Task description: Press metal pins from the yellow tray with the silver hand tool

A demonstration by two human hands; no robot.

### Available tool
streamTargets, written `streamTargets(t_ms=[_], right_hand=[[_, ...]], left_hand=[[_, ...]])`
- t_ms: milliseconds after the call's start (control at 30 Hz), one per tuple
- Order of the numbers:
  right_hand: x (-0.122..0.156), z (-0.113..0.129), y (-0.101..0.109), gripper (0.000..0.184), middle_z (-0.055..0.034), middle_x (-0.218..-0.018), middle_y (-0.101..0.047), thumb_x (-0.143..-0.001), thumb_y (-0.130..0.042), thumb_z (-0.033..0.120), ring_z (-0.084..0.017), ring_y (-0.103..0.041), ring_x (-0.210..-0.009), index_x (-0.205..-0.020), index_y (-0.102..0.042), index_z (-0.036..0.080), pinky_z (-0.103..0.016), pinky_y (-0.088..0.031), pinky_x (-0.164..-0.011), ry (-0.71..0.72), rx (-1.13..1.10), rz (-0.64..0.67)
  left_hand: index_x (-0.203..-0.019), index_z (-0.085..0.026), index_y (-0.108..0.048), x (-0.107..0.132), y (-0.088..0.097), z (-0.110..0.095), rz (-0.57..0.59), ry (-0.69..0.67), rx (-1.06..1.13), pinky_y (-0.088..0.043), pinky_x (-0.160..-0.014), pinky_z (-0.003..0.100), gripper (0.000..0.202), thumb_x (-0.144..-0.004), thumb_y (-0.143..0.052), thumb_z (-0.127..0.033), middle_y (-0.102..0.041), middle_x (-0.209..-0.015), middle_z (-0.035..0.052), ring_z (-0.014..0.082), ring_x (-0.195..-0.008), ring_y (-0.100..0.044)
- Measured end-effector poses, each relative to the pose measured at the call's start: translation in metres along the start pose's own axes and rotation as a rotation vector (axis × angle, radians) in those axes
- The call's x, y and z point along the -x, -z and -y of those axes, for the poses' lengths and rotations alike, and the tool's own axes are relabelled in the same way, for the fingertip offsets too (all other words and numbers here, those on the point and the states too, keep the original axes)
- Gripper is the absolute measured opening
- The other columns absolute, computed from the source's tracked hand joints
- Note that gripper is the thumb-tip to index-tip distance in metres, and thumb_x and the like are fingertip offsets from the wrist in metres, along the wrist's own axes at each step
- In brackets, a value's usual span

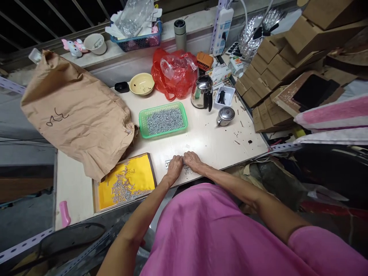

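My left hand (174,168) and my right hand (193,161) rest side by side at the near edge of the white table (212,142), fingers curled down and touching. A small metal part (168,163) pokes out from under my left fingers. More small metal bits lie beneath my right hand; what the fingers grip is hidden. Beyond my hands stands a green tray (163,120) filled with several small metal pins. To the left lies a yellow tray (126,181) with more pins scattered on it.
A big brown paper sack (74,115) fills the table's left. At the back stand a yellow bowl (142,83), a red plastic bag (174,73), a steel kettle (202,92) and a small steel pot (225,116). Cardboard boxes (276,76) pile at the right.
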State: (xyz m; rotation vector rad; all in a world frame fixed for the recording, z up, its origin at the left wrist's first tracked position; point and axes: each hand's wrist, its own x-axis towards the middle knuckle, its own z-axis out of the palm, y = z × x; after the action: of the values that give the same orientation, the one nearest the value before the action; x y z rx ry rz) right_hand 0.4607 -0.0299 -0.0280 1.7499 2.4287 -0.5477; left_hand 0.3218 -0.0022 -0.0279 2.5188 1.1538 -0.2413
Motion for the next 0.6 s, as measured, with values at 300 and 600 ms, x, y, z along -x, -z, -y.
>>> streamTargets(t_ms=[300,600], right_hand=[[-0.004,0.0,0.004,0.03,-0.0143,-0.101,-0.065,-0.088,-0.042,-0.001,-0.023,-0.057,-0.1,-0.097,-0.068,0.011,-0.031,-0.044,-0.081,-0.037,-0.062,0.086],[-0.008,-0.014,0.021,0.025,-0.0134,-0.112,-0.062,-0.084,-0.066,0.022,-0.025,-0.052,-0.108,-0.108,-0.066,0.013,-0.032,-0.041,-0.09,0.027,-0.066,0.072]], left_hand=[[-0.091,-0.016,-0.061,-0.004,0.005,0.001,0.069,0.002,-0.03,-0.046,-0.076,0.033,0.018,-0.093,-0.043,-0.015,-0.06,-0.095,0.0097,0.0231,-0.096,-0.052],[-0.115,-0.014,-0.054,0.003,-0.007,0.002,-0.077,0.045,0.02,-0.049,-0.089,0.038,0.028,-0.087,-0.055,-0.015,-0.059,-0.112,0.0125,0.0246,-0.107,-0.053]])
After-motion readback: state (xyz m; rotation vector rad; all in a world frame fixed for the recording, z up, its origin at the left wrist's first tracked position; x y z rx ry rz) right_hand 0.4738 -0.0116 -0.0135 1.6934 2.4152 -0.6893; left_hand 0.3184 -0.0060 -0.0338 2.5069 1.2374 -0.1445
